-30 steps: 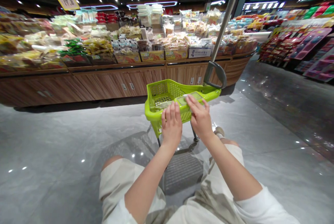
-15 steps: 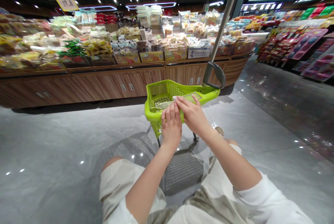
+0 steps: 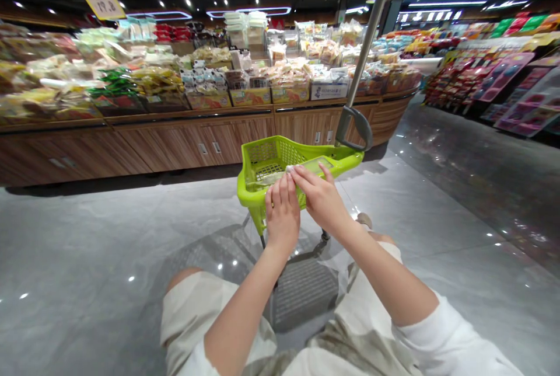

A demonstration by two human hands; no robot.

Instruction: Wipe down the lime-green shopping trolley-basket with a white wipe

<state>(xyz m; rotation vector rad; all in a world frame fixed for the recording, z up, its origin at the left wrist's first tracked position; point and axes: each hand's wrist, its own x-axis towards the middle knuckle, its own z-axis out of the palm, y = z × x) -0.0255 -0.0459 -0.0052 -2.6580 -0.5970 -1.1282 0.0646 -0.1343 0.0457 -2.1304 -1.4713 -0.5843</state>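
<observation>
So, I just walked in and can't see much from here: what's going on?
A person is handling a flat, clear package at the edge of a lime-green plastic shopping basket on a wheeled cart. Their right hand is on the package, and their left hand is right beside it, over the basket's rim. Ahead stands a wood-fronted display counter stacked with packaged food.

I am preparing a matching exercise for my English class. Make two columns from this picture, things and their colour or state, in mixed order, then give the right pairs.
Things:
1. Right hand
2. Basket
3. Price sign
4. Pole

Colour or state:
A. Yellow
B. Metal, slanted
C. Lime green
D. Touching a flat pack

Pairs: 1-D, 2-C, 3-A, 4-B
</observation>
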